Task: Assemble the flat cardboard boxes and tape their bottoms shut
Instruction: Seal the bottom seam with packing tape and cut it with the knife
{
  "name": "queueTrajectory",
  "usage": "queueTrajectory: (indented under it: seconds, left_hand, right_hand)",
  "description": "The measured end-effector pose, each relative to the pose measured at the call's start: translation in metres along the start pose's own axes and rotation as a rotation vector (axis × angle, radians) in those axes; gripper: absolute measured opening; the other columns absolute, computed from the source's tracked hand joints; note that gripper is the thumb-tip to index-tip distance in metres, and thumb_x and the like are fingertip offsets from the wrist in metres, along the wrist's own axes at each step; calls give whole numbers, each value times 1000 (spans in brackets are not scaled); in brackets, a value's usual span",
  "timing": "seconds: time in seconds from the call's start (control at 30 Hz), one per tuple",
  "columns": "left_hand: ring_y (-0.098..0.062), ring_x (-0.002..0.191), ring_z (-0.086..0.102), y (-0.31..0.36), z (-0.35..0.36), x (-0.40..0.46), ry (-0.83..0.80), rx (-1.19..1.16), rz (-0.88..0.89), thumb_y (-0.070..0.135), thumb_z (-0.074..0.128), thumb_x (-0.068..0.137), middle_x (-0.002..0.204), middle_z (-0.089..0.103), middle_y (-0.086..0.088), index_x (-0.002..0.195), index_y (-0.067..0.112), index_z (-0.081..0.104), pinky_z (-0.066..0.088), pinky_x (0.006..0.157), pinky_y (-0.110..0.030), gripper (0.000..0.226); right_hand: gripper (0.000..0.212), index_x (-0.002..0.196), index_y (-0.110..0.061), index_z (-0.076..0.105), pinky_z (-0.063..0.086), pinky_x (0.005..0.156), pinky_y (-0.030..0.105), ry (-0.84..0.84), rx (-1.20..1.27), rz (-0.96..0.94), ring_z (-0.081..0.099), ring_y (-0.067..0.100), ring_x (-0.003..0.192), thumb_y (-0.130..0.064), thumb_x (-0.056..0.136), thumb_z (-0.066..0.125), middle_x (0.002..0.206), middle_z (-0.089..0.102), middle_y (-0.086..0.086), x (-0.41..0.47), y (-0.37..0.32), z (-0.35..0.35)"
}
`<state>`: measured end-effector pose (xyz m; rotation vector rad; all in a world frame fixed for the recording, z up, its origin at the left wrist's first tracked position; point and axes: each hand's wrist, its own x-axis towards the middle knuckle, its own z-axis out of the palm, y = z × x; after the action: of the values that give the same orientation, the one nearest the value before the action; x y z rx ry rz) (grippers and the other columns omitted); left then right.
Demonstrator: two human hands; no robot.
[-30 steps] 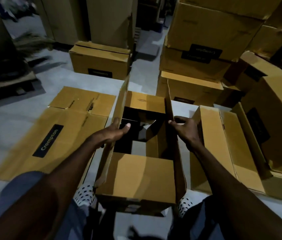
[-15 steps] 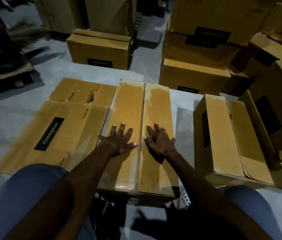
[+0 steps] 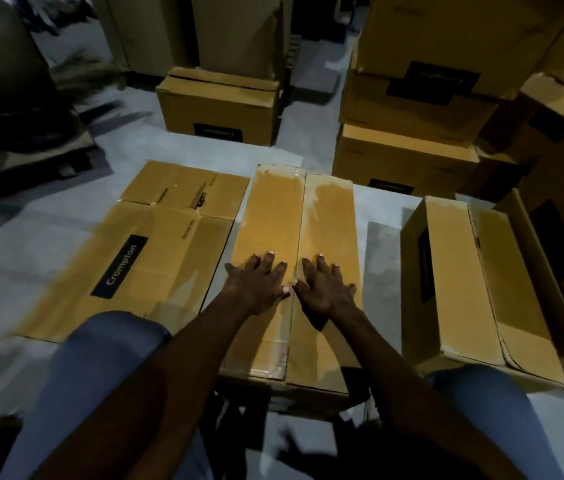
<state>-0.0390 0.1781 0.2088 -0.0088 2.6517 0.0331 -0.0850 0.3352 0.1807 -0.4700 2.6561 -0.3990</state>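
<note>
I have the box (image 3: 299,271) standing on the floor (image 3: 48,237) directly in front of me, between my knees, with its two long bottom flaps folded down so they meet along the middle seam (image 3: 303,216). My left hand (image 3: 261,284) lies flat on the left flap, fingers straight and spread, gripping nothing. My right hand (image 3: 323,289) lies flat on the right flap in the same way, open and only pressing. The two thumbs come close to each other at the seam.

The step in hand, as I judge it, is to hold the flaps closed and level so that tape can go along the seam. To do this well I think the pressure must be equal on both sides, so that one flap does not sink under the other and the edges meet without a gap. One hand should keep the flaps down while the other goes for the tape; I do not see any tape roll in this view. The surface looks glossy in places, maybe from old tape, but I cannot tell for sure.

Both forearms reach forward and a little inward, and the wrists are low, almost in line with the flaps.

A flat unfolded carton (image 3: 142,251) lies on the floor just beside the box on the left, and a closed box (image 3: 464,282) stands near on the right.
</note>
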Motion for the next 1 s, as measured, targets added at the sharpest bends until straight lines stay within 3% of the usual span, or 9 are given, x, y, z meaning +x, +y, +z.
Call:
queueTrajectory:
  seconds: [0.1, 0.17, 0.27, 0.33, 0.5, 0.67, 0.8, 0.9, 1.0]
  left_hand:
    - [-25, 150, 9, 1, -33, -35, 149, -110, 3, 47, 22, 104, 165, -1, 1, 156, 27, 1, 23, 112, -63, 60]
    - [-25, 147, 22, -8, -54, -64, 283, -202, -15, 47, 18, 104, 163, 14, -2, 156, 24, 8, 31, 111, -55, 58]
    - [-29, 140, 36, -36, -73, -123, 426, -373, -20, 47, 18, 104, 159, 28, -5, 154, 21, 19, 38, 106, -47, 57]
    - [-31, 131, 46, -56, -75, -163, 537, -444, 17, 44, 19, 104, 151, 42, -8, 150, 22, 30, 45, 98, -45, 51]
    - [-31, 117, 58, -126, -47, -252, 663, -469, -65, 50, 15, 101, 138, 55, -5, 145, 26, 34, 52, 85, -46, 53]
    - [-31, 105, 61, -183, 1, -315, 723, -445, -161, 42, 26, 105, 126, 62, -8, 137, 19, 45, 53, 76, -44, 44]
    - [-26, 103, 64, -211, 54, -348, 722, -538, -217, 44, 34, 103, 124, 65, -4, 132, 24, 52, 55, 77, -43, 40]
    - [-19, 111, 63, -231, 86, -384, 709, -575, -204, 37, 53, 98, 127, 65, -2, 133, 21, 58, 53, 87, -38, 39]
    - [-11, 98, 67, -236, 112, -426, 886, -718, -238, 37, 64, 87, 111, 72, 3, 116, 19, 70, 55, 82, -35, 34]
  right_hand:
    - [48, 147, -14, 43, 41, 105, 41, 190, 231, -173, 42, 33, 137, -34, 103, 41, 153, 40, 13, -21, -38, -32]
    - [39, 138, -12, 54, 44, 95, 34, 343, 320, -245, 54, 29, 126, -26, 104, 43, 141, 56, 11, -43, -67, -52]
    - [35, 126, -15, 65, 50, 84, 32, 431, 491, -332, 64, 28, 111, -32, 104, 44, 129, 66, 7, -80, -119, -71]
    - [36, 113, -15, 71, 56, 78, 42, 451, 579, -395, 70, 28, 93, -34, 101, 42, 112, 73, 8, -99, -156, -70]
    - [36, 97, -13, 73, 57, 72, 52, 320, 696, -480, 70, 28, 81, -27, 94, 40, 93, 74, 11, -143, -261, -46]
    - [26, 89, -33, 71, 58, 75, 54, 136, 810, -483, 71, 27, 86, -29, 89, 45, 97, 75, 7, -174, -333, 6]
    - [18, 98, -22, 72, 58, 73, 55, -4, 894, -403, 71, 27, 85, -18, 94, 54, 96, 74, 8, -190, -357, 66]
    - [13, 97, -21, 73, 58, 76, 48, -63, 727, -445, 71, 24, 87, -28, 89, 65, 96, 74, 4, -200, -359, 101]
    - [23, 107, -20, 72, 58, 76, 38, -58, 509, -624, 71, 18, 88, -34, 89, 68, 99, 75, 1, -205, -366, 109]
